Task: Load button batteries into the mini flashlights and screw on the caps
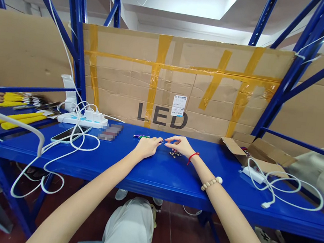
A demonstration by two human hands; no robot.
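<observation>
Both of my hands rest on the blue shelf top [154, 173], close together. My left hand [148, 145] pinches a tiny dark ring-like part at its fingertips near the middle. My right hand [180, 145] reaches toward it with fingers spread, almost touching. Under my right hand lies a little pile of small dark metal parts [174, 154]. A slim pen-like tool [141, 136] lies just behind my left hand. My right wrist wears a red cord and a bead bracelet.
A white power strip [83, 119] with chargers, a phone [66, 133] and looping white cables sit at the left. An open cardboard box [258, 150] and another white cable [279, 186] are at the right. A taped cardboard sheet marked LED [167, 86] stands behind.
</observation>
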